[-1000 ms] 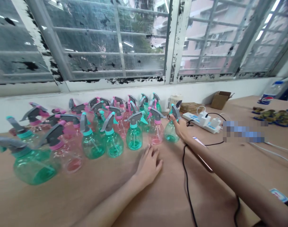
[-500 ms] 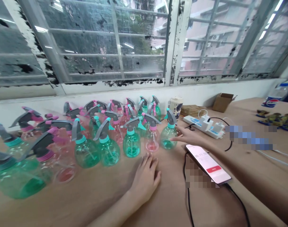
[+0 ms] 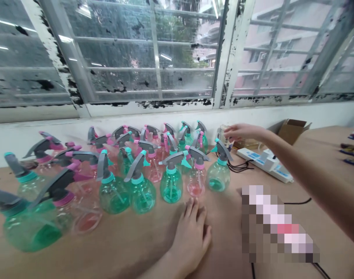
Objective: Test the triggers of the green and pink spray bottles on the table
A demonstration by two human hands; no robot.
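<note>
My left hand [image 3: 192, 234] rests flat on the table with its fingers stretched out. Its fingertips are close to the base of a pink spray bottle [image 3: 195, 182] with a little red liquid in it. My right hand [image 3: 243, 132] is raised above and behind a green spray bottle [image 3: 219, 174] at the right end of the row. Its fingers are loosely bent and hide part of a printed paper cup [image 3: 220, 134]; I cannot tell whether they touch it. Several more spray bottles, such as a green one [image 3: 171, 184], stand to the left.
Past the bottles, a white power strip [image 3: 266, 164] and black cable [image 3: 237, 166] lie on the table. An opened cardboard box [image 3: 291, 131] stands at the back right by the wall. A pixelated phone-shaped patch [image 3: 278, 224] covers the right foreground. Windows [image 3: 153, 54] line the wall.
My right hand has left the side of the end green bottle and moved up and back, towards the paper cup. The view has shifted slightly; my left hand still lies on the table.
</note>
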